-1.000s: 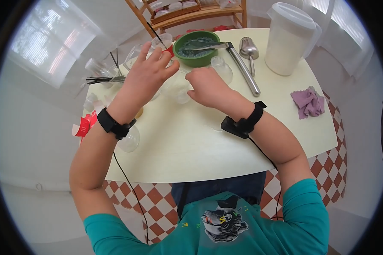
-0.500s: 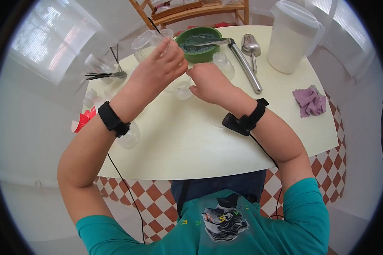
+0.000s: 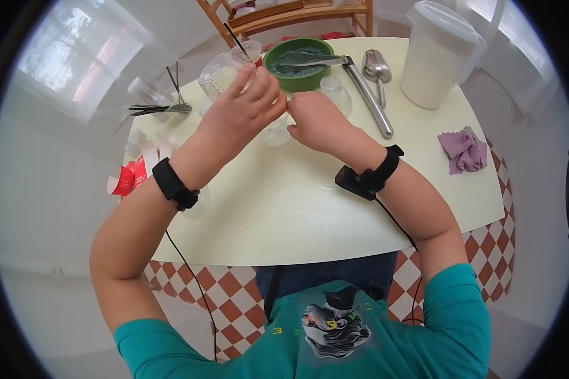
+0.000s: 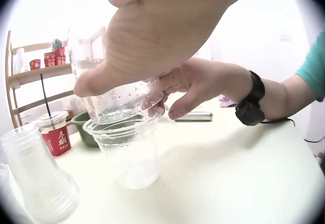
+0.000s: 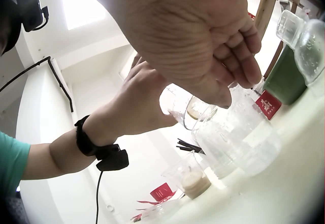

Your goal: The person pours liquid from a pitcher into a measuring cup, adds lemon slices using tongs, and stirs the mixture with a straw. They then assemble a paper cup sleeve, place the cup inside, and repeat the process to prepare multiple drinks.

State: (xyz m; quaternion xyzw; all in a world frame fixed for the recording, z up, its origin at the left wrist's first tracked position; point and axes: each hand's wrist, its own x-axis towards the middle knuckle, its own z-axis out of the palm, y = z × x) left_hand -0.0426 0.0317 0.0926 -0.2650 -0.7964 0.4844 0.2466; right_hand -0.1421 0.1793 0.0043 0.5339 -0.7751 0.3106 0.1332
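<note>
My left hand point(image 3: 243, 104) holds a clear measuring cup point(image 3: 216, 74) tipped over. In the left wrist view, its droplet-covered wall point(image 4: 124, 101) reaches down into the mouth of a clear plastic cup point(image 4: 136, 170) standing on the table. Faint scale marks show on the measuring cup in the head view. My right hand point(image 3: 319, 123) has its fingers curled at the plastic cup's rim, from the other side. In the right wrist view, its thumb tip point(image 5: 223, 101) overlaps that rim. Part of the plastic cup is hidden under my hands in the head view.
Behind stand a green bowl point(image 3: 300, 79), a steel scoop point(image 3: 377, 67), a long steel-handled tool point(image 3: 370, 101) and a lidded pitcher point(image 3: 436, 60). A purple cloth point(image 3: 464, 151) lies right. Black straws point(image 3: 161, 109) lie left. An upturned clear container point(image 4: 38, 178) and red-sleeved cup point(image 4: 56, 137) stand nearby.
My left hand first lifts and its spread fingers draw together, then it lowers slightly toward my right hand. The measuring cup shows more beside it. My right hand stays almost in place.
</note>
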